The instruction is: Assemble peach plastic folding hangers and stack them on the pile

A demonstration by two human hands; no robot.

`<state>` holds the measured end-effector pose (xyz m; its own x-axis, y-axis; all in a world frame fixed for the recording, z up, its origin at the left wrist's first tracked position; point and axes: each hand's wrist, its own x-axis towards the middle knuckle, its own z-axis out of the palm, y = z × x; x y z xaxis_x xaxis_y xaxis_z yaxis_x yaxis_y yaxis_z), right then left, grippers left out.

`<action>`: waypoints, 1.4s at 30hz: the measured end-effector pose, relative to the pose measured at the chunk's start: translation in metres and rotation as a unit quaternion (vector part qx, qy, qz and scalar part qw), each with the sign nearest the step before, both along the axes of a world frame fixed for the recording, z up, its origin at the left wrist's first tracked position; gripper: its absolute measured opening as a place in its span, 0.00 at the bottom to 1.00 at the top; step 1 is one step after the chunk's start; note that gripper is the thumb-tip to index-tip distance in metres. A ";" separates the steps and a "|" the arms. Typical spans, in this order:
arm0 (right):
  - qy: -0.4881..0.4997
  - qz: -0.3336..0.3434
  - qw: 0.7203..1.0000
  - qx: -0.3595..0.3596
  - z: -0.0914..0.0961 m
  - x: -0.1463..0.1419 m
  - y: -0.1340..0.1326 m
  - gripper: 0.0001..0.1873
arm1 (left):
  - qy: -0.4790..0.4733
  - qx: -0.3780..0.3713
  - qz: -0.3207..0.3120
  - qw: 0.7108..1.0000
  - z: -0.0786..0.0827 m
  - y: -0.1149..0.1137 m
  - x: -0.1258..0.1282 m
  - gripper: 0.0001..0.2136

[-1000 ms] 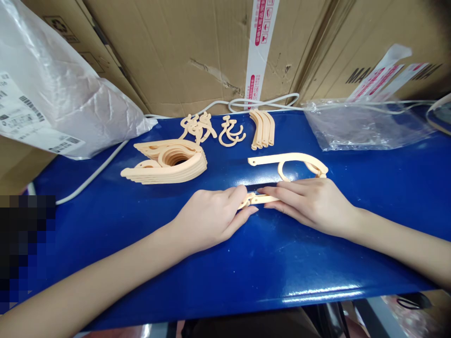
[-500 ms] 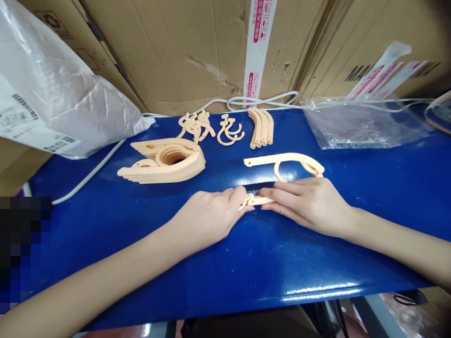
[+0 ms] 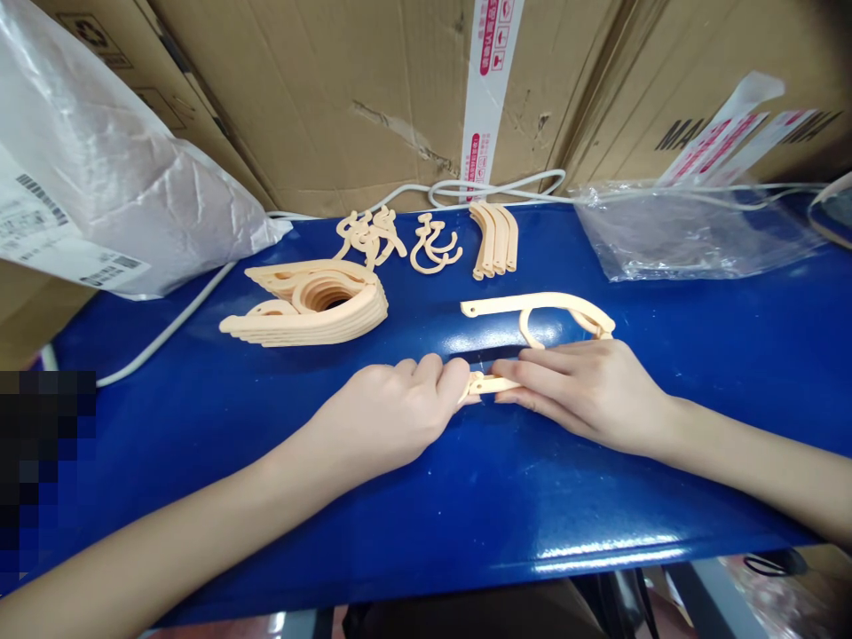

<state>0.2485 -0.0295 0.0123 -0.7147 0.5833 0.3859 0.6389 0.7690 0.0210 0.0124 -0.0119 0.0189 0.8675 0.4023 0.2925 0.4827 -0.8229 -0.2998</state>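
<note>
A cream plastic folding clothes hanger [image 3: 539, 302] is between my hands, its far arm stretching left above my right hand [image 3: 592, 390]. That hand is closed over the nearer arm and hides much of it. My left hand [image 3: 413, 408] pinches a small cream piece at the arm's left end, mostly covered by the fingers. Farther left lies a stack of folded hangers [image 3: 359, 324]. Behind it are loose hanger hooks [image 3: 432, 257], a pile of small cream parts [image 3: 369, 238] and several curved hanger arms [image 3: 496, 240].
Everything lies on a blue tabletop [image 3: 479, 506]. Cardboard boxes [image 3: 346, 98] stand along the back, with a white cable [image 3: 496, 191] before them. A white padded mailer [image 3: 133, 177] leans in at the left; a clear plastic bag [image 3: 685, 235] lies at the back right.
My left fingers have rolled slightly over the small piece, covering more of it. Both hands and the hanger are otherwise almost in the same place.
</note>
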 end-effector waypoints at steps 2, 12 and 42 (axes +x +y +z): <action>0.003 0.001 1.000 -0.014 -0.001 0.000 0.000 0.17 | 0.009 0.020 -0.002 1.000 0.001 0.001 0.000 0.11; 0.027 -0.028 0.989 -0.141 -0.002 -0.002 -0.004 0.17 | 0.042 0.065 0.002 0.997 0.001 0.002 0.000 0.10; 0.006 -0.024 0.997 -0.073 -0.001 -0.006 -0.011 0.18 | -0.055 -0.012 -0.033 0.998 -0.002 0.007 -0.004 0.14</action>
